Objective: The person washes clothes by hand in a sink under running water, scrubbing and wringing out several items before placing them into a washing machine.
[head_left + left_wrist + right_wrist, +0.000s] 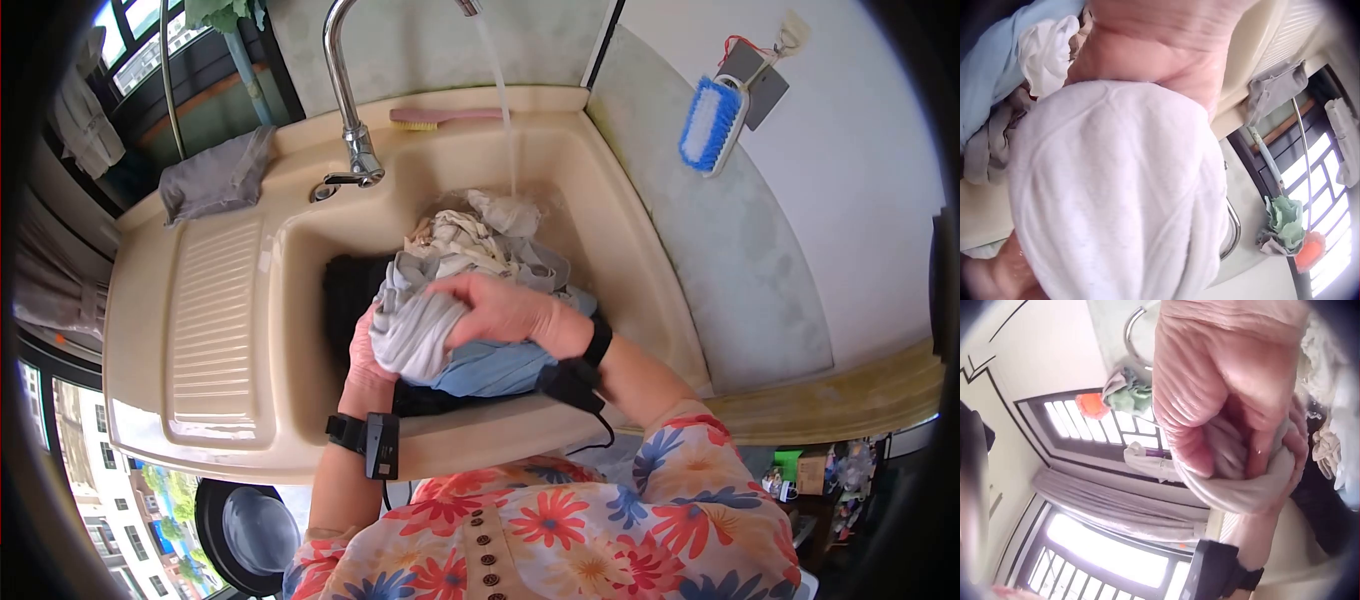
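Observation:
A wet white garment (415,335), bunched up, is held between both hands over the sink's front left. My left hand (368,348) grips it from the left and below, the cloth covering most of the fingers. In the left wrist view the white garment (1116,181) spreads in a smooth fold across the palm. From the right, my right hand (490,312) curls its fingers into the cloth, as the right wrist view shows with fingers (1260,453) sunk in the folds. Beneath lie a light blue garment (495,370) and beige and white laundry (460,235).
Water runs from a chrome faucet (345,100) into the beige sink (640,260). Dark cloth (350,290) lies at the basin's left. A pink brush (450,116) rests on the back ledge, a grey cloth (218,175) above the ribbed washboard (215,330). A blue brush (712,125) hangs at right.

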Available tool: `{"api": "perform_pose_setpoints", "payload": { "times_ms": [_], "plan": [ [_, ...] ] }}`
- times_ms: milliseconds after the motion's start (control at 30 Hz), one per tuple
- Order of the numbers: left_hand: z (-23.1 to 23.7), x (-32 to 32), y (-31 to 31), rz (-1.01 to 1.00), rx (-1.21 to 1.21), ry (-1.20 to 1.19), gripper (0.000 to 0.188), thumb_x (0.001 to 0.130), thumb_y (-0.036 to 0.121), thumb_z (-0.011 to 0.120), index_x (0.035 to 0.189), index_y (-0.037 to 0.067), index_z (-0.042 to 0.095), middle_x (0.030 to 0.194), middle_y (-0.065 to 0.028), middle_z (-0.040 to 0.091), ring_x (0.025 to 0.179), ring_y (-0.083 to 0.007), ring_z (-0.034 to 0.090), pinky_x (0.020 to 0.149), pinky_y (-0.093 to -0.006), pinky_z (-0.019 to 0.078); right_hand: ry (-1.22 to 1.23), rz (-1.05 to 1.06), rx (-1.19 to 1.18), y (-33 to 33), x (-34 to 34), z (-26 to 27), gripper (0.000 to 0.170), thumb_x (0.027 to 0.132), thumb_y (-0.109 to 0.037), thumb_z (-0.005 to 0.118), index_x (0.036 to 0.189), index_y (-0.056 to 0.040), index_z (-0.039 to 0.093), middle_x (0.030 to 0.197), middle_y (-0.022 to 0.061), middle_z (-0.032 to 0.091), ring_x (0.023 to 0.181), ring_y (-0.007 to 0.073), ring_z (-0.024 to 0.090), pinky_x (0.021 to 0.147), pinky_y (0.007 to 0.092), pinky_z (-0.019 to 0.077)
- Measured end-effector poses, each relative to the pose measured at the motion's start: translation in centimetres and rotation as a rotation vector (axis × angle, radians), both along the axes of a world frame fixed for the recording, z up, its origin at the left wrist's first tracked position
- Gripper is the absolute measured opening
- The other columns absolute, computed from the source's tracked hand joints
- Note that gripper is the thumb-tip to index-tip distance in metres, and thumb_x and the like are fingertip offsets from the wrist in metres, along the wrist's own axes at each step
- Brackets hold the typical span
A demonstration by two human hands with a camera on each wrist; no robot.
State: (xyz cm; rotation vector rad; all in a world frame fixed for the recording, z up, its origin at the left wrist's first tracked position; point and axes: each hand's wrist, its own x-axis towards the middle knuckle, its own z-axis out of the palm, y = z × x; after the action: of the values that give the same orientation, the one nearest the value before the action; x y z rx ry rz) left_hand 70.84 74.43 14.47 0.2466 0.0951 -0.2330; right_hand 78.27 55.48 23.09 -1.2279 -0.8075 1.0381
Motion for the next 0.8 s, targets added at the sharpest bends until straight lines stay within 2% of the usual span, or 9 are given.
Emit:
{"api": "perform_pose_setpoints", "payload": {
  "times_ms": [67,167,200,300,400,500,600,633,800],
  "plan": [
    [3.5,-0.2,-2.3,0.091,0.000,0.148,0.040,0.085,0.023,0.047,0.118,0.000,0.049,0.117,-0.0156,0.054,0.105,-0.0286,0.054,0.093,-0.0420,0.0415,0.342,-0.175,0.036,-0.7,1.8,-0.2,0.042,0.071,0.002,0.060,0.112,0.0009,0.052,0.103,0.0041,0.059,0.091,0.0118,0.057,0.082,0.0259,0.0455],
    [4.3,-0.1,-3.4,0.050,0.057,0.029,0.042,0.084,0.022,0.048,0.120,0.001,0.047,0.121,-0.0141,0.051,0.110,-0.0267,0.051,0.097,-0.0392,0.0380,0.282,-0.387,0.046,0.2,4.0,-4.2,0.030,0.076,-0.010,0.054,0.105,-0.0022,0.058,0.096,0.0054,0.061,0.090,0.0154,0.058,0.082,0.0285,0.0456],
    [4.3,0.0,-3.7,0.039,0.052,0.021,0.041,0.084,0.023,0.049,0.120,0.002,0.048,0.121,-0.0133,0.052,0.111,-0.0258,0.050,0.098,-0.0385,0.0378,0.284,-0.372,0.040,1.0,3.7,-4.7,0.030,0.076,-0.010,0.054,0.105,-0.0022,0.058,0.096,0.0054,0.061,0.090,0.0154,0.058,0.082,0.0285,0.0456],
    [4.1,-0.1,-4.0,0.019,-0.103,0.098,0.041,0.086,0.026,0.044,0.121,0.007,0.049,0.121,-0.0081,0.053,0.110,-0.0230,0.051,0.096,-0.0367,0.0391,0.691,-0.357,0.236,3.0,2.2,-6.1,0.037,0.080,-0.020,0.045,0.111,-0.0022,0.056,0.111,0.0139,0.057,0.105,0.0229,0.053,0.096,0.0356,0.0366],
    [5.1,-0.3,-4.0,0.005,-0.155,0.096,0.042,0.087,0.032,0.040,0.122,0.009,0.050,0.120,-0.0060,0.054,0.109,-0.0215,0.052,0.094,-0.0350,0.0398,0.750,-0.218,0.422,3.8,1.8,-2.4,0.037,0.079,-0.017,0.046,0.111,-0.0016,0.055,0.113,0.0156,0.056,0.106,0.0261,0.052,0.094,0.0370,0.0383],
    [6.3,-0.3,-3.5,-0.008,-0.074,0.033,0.064,0.083,0.057,0.042,0.127,0.010,0.043,0.123,-0.0067,0.051,0.110,-0.0229,0.051,0.093,-0.0378,0.0406,0.598,-0.281,0.355,3.6,3.8,-1.5,0.029,0.077,-0.012,0.044,0.101,-0.0008,0.056,0.101,0.0137,0.058,0.095,0.0254,0.055,0.087,0.0362,0.0429],
    [4.6,-0.5,-3.2,-0.038,0.134,-0.090,0.067,0.080,0.057,0.051,0.128,0.011,0.041,0.121,-0.0041,0.052,0.111,-0.0210,0.050,0.095,-0.0370,0.0389,0.469,-0.420,0.231,4.4,4.1,-1.0,0.022,0.074,-0.007,0.044,0.091,-0.0010,0.057,0.085,0.0083,0.057,0.077,0.0196,0.056,0.077,0.0312,0.0458],
    [4.6,-0.5,-3.3,-0.041,0.137,-0.118,0.061,0.078,0.042,0.063,0.125,0.009,0.042,0.117,-0.0052,0.054,0.107,-0.0198,0.052,0.092,-0.0362,0.0409,0.354,-0.432,0.117,4.6,4.0,-0.9,0.022,0.075,-0.010,0.046,0.092,-0.0018,0.056,0.084,0.0064,0.058,0.076,0.0172,0.057,0.074,0.0290,0.0461],
    [4.7,-0.2,-4.1,-0.036,0.388,-0.037,0.048,0.070,0.014,0.071,0.112,0.004,0.048,0.101,-0.0071,0.057,0.091,-0.0179,0.057,0.081,-0.0327,0.0469,0.018,-0.460,-0.081,6.5,4.4,-3.8,0.018,0.069,-0.007,0.049,0.081,-0.0002,0.060,0.073,0.0047,0.059,0.068,0.0145,0.056,0.064,0.0259,0.0450]
  ]
}}
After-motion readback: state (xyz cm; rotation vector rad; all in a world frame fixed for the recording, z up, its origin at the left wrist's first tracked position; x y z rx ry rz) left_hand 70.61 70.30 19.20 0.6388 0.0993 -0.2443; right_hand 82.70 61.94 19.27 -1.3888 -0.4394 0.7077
